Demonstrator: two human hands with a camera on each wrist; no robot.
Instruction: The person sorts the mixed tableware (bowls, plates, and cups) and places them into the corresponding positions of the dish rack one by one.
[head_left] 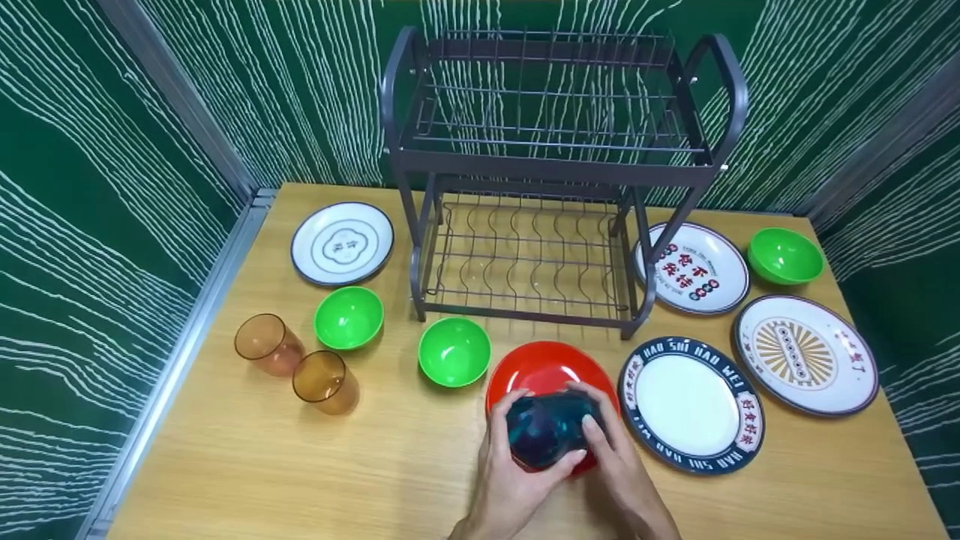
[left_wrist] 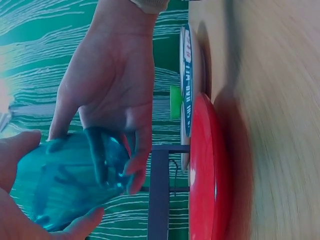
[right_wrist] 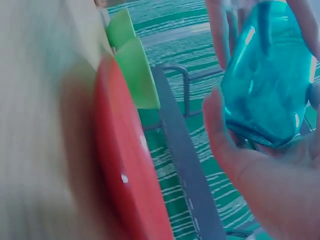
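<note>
Both hands hold a see-through teal glass cup point(head_left: 551, 429), tipped onto its side above the red plate point(head_left: 551, 358). My left hand point(head_left: 510, 476) grips it from the left, thumb along its near side. From the right, my right hand point(head_left: 619, 461) has its thumb on the glass and fingers bent over the far side. In the left wrist view the cup point(left_wrist: 70, 175) is lifted off the plate point(left_wrist: 202, 175), with the right hand point(left_wrist: 117, 80) reaching in from the top. The right wrist view shows the cup point(right_wrist: 272, 75) between both hands.
Behind the red plate stands a two-tier dish rack point(head_left: 555, 171). Two amber glasses point(head_left: 270, 345) and green bowls point(head_left: 454, 352) are to the left. Right of it lie patterned plates point(head_left: 690, 405) and another green bowl point(head_left: 784, 256). A white plate point(head_left: 343, 243) sits at back left.
</note>
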